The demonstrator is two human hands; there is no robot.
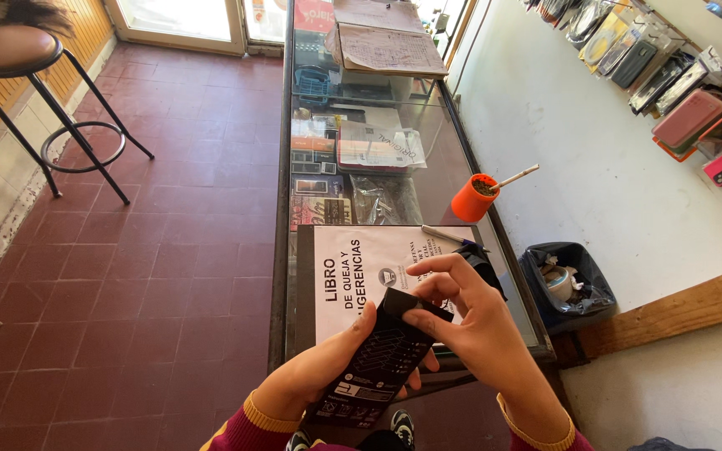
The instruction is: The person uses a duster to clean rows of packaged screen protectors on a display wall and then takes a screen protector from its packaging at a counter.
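Far left, a stool with a round brown seat is seen on the red tile floor, its black legs splayed and a ring footrest between them. Next across, the glass counter is stretched away up the frame, its shelves packed with small packaged goods. On its near end a white printed sheet is laid flat on a dark board.

Low in the middle, a black box is held out above the counter's near edge, tilted, its top end pointing up and right. The left hand is wrapped around the box from below and the left, thumb along the near side, fingers curled under: a firm grasp. The right hand is pinched on the box's top flap, thumb and forefinger closed on it, the other fingers arched above.

Just behind the right hand, a pen is lying on the sheet's upper right corner. Further right, an orange cup with a straw poking out is standing near the counter's right edge. Beyond the counter, a black-lined bin is set on the pale floor beside a wooden plank. At top right, phone cases are hung in rows on the wall.
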